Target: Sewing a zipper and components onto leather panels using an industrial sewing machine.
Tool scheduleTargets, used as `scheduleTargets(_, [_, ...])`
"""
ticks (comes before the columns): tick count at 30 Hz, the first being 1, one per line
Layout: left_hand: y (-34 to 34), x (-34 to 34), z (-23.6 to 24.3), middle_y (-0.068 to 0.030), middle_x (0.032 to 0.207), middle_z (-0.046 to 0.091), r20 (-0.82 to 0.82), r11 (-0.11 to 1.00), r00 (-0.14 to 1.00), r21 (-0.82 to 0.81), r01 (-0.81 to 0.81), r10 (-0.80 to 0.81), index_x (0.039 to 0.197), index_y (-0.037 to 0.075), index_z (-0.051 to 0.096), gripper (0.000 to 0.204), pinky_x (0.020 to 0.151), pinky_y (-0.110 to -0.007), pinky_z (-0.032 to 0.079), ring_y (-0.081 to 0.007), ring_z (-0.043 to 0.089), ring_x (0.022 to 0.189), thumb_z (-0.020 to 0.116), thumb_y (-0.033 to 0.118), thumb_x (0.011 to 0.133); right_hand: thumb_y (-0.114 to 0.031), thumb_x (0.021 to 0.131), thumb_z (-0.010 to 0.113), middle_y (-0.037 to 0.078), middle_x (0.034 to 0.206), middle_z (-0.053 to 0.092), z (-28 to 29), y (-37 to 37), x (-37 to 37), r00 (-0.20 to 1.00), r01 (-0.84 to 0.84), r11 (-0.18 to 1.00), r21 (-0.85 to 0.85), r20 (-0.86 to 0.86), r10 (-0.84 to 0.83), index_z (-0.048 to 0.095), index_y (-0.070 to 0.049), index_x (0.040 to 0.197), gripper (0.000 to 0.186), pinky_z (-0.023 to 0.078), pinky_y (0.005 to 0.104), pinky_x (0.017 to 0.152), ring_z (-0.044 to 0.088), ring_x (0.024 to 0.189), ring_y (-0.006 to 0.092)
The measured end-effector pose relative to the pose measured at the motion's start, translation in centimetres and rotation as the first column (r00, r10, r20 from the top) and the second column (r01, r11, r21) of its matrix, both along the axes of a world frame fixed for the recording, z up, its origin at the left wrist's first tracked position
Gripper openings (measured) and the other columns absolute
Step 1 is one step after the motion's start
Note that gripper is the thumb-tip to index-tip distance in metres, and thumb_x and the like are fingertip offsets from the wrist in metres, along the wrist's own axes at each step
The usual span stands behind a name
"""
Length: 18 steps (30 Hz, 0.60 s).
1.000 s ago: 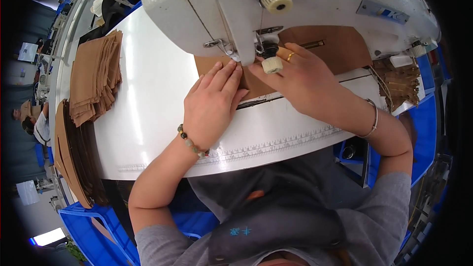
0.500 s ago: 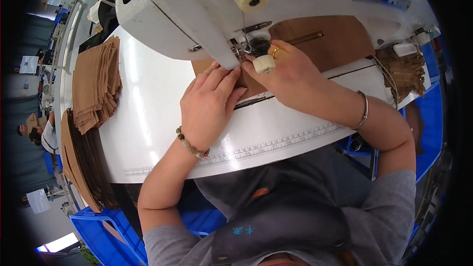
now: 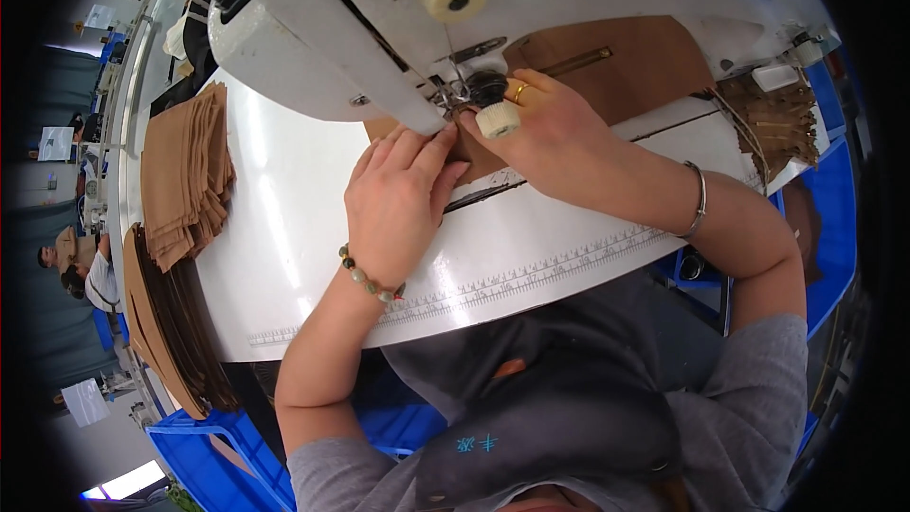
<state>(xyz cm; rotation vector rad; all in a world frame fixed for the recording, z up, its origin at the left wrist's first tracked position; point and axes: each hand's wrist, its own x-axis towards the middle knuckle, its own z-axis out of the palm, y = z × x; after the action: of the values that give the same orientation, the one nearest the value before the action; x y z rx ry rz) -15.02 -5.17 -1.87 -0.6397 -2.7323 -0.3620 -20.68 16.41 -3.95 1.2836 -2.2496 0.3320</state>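
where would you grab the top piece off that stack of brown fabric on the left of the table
Judging by how it lies, take the stack of brown pieces by its fanned lower edge, nearest the table front, coming from the person's left. The layers are staggered there, so one edge can probably be pinched alone. Both the left hand and right hand are at the sewing machine.

Just one view here, a fisheye cam on the head, looking steeply down and a bit forward over the white table [image 3: 284, 228], so close that the left hand [image 3: 398, 204] and right hand [image 3: 550, 128] sit mid-frame. The sewing machine [image 3: 313, 28] fills the top just past the fingers; edges bend hard, corners go black.
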Motion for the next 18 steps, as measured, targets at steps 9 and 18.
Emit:
scheduleTargets(9, [-0.08, -0.53, -0.19, -0.0054, 0.104, 0.072, -0.032, 1.000, 0.999, -0.012, -0.002, 0.001, 0.115, 0.008, 0.076, 0.031, 0.090, -0.038, 0.053, -0.0260, 0.067, 0.100, 0.077, 0.022, 0.088, -0.013, 0.081, 0.067, 0.007, 0.109, 0.071, -0.31, -0.12, -0.18, 1.000, 0.018, 1.000, -0.026, -0.019, -0.018, 0.074, -0.004, 0.103, 0.024, 0.051, 0.0331, 0.087, 0.068, 0.095, 0.0195])
scheduleTargets(18, [-0.16, -0.44, -0.25, -0.0093, 0.112, 0.073, -0.043, 1.000, 0.999, 0.016, 0.003, -0.002, 0.110, 0.006, 0.077, 0.027, 0.090, -0.041, 0.055, -0.0323, 0.069, 0.106, 0.078, 0.022, 0.088, -0.013, 0.082, 0.066, 0.007, 0.108, 0.072, -0.33, -0.15, -0.23, 0.999, 0.019, 0.999, -0.034, -0.033, -0.020, 0.074, -0.003, 0.103, 0.025, 0.051, 0.0331, 0.088, 0.068, 0.095, 0.0197])
